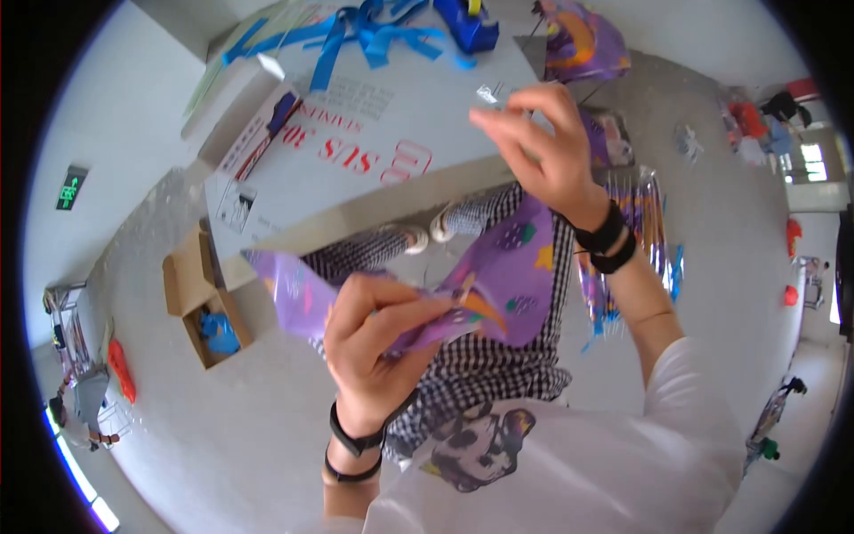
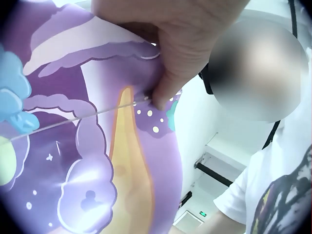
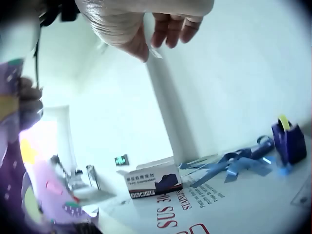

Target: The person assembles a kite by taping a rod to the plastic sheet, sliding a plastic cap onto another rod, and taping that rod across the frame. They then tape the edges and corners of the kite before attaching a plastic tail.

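My left hand [image 1: 418,316] grips a purple cartoon-printed sheet [image 1: 516,276] in front of my chest, bunched at the fingers. The left wrist view shows the thumb of that left hand [image 2: 163,95] pinching the purple sheet [image 2: 97,161], with a thin clear strip lying across the print. Above the table's near edge, my raised right hand [image 1: 498,105] pinches a small clear piece of tape [image 1: 487,93]. In the right wrist view the right hand [image 3: 156,41] has curled fingers, and the tape piece [image 3: 156,52] hangs from the thumb. The purple sheet [image 3: 19,161] shows at the left edge.
A white table [image 1: 445,133] with red lettering carries blue ribbons [image 1: 374,36], a blue tape dispenser [image 1: 467,25] and a long printed box [image 1: 258,133]. Another purple bag [image 1: 583,40] lies at the far side. An open cardboard box [image 1: 200,303] stands on the floor to the left.
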A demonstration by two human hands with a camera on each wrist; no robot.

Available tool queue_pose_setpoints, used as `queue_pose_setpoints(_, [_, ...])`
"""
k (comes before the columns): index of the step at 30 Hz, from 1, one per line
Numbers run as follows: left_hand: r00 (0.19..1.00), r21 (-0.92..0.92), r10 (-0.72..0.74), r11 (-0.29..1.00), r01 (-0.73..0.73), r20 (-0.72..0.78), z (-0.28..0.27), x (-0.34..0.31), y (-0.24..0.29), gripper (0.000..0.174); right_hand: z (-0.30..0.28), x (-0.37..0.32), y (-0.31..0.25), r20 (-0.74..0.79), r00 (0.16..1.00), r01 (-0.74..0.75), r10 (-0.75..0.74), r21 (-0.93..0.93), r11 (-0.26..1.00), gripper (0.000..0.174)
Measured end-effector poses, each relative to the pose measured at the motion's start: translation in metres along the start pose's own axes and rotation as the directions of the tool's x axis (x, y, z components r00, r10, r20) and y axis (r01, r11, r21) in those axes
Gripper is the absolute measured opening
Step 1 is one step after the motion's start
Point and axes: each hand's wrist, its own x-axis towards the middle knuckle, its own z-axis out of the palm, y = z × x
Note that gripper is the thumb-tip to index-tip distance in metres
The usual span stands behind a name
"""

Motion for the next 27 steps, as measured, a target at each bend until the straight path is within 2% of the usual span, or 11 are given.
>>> queue_pose_setpoints(3, [0.999, -0.091, -0.042, 0.995, 0.040, -0.015, -0.003, -0.018, 0.005, 0.030, -0.015, -0.002, -0.051, 0.054, 0.953, 0.301, -0.297, -0.098, 0.949, 0.039])
queue_pose_setpoints(4, [0.999, -0.167, -0.035, 0.986, 0.032, -0.016, -0.005, -0.022, 0.003, 0.038, -0.016, -0.006, -0.064, 0.059, 0.923, 0.384, -0.380, -0.120, 0.915, 0.040])
queue_pose_setpoints(13, [0.991, -0.352, -0.129, 0.929, 0.113, -0.022, -0.023, -0.062, 0.010, 0.036, -0.038, -0.002, -0.120, 0.026, 0.821, 0.571, -0.570, -0.059, 0.819, 0.031])
queue_pose_setpoints(18, [0.991, -0.389, -0.132, 0.913, 0.120, -0.003, -0.024, -0.070, 0.017, 0.032, -0.046, 0.003, -0.133, 0.042, 0.818, 0.573, -0.574, 0.025, 0.819, 0.030])
queue_pose_setpoints(20, [0.994, -0.367, -0.110, 0.926, 0.092, -0.028, -0.024, -0.072, 0.017, 0.032, -0.049, 0.003, -0.136, 0.093, 0.848, 0.509, -0.522, 0.127, 0.851, 0.026])
queue_pose_setpoints(22, [0.997, -0.324, -0.067, 0.945, 0.048, -0.047, -0.023, -0.074, 0.015, 0.033, -0.056, 0.007, -0.142, 0.211, 0.913, 0.272, -0.348, 0.321, 0.907, 0.021])
queue_pose_setpoints(23, [0.998, -0.300, -0.039, 0.954, 0.021, -0.055, -0.023, -0.074, 0.016, 0.034, -0.061, 0.010, -0.148, 0.308, 0.927, 0.064, -0.214, 0.430, 0.900, 0.019])
queue_pose_setpoints(24, [0.998, -0.277, -0.011, 0.961, -0.007, -0.063, -0.024, -0.073, 0.018, 0.035, -0.064, 0.011, -0.150, 0.417, 0.904, -0.149, -0.090, 0.508, 0.848, 0.019])
queue_pose_setpoints(25, [0.997, -0.254, 0.017, 0.966, -0.034, -0.071, -0.023, -0.072, 0.020, 0.035, -0.058, 0.009, -0.156, 0.389, 0.921, -0.283, 0.037, 0.600, 0.749, 0.023])
queue_pose_setpoints(26, [0.996, -0.240, 0.031, 0.969, -0.051, -0.084, -0.023, -0.071, 0.021, 0.036, -0.052, 0.007, -0.162, 0.353, 0.921, -0.375, 0.163, 0.696, 0.613, 0.030])
queue_pose_setpoints(27, [0.994, -0.224, 0.048, 0.972, -0.069, -0.098, -0.024, -0.070, 0.021, 0.037, -0.052, 0.010, -0.180, 0.388, 0.851, -0.517, 0.354, 0.740, 0.430, 0.033])
